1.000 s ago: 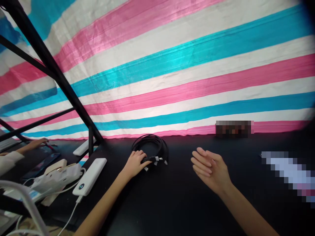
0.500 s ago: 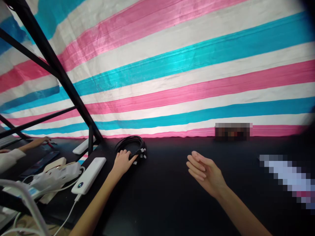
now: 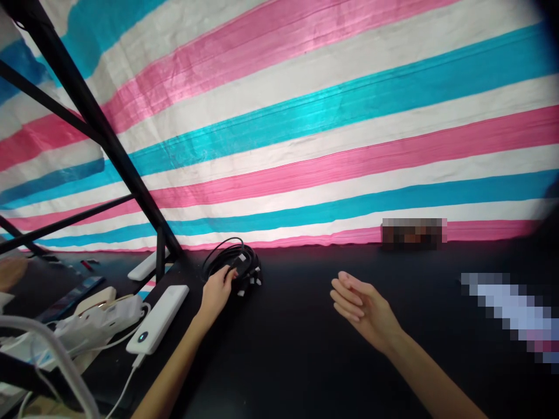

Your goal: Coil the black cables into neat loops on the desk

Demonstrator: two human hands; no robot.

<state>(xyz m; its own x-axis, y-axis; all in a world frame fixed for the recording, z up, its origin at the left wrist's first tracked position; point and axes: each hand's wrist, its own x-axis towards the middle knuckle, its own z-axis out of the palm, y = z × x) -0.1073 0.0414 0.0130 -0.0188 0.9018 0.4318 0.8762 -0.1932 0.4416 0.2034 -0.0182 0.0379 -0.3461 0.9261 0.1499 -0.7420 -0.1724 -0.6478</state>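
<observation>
A coil of black cables (image 3: pixel 236 262) with white plug ends lies on the black table (image 3: pixel 297 349) near the striped cloth. My left hand (image 3: pixel 217 291) reaches to its near side, and its fingers are pinched round one black cable end, lifting it off the coil. My right hand (image 3: pixel 364 308) hovers over the table to the right, fingers stretched out and slightly curled, holding nothing.
A white power bank (image 3: pixel 158 319) with a white lead lies left of my left arm. Behind it a second white bar (image 3: pixel 146 265), a white power strip (image 3: pixel 98 320) and a black metal frame (image 3: pixel 100 134). A pink, blue and white striped cloth (image 3: pixel 305 128) hangs behind the table.
My left hand slid the cable coil to the left along the table, then closed its fingers on one cable end. The other person's hand at far left has drawn back. My right hand barely moved.
</observation>
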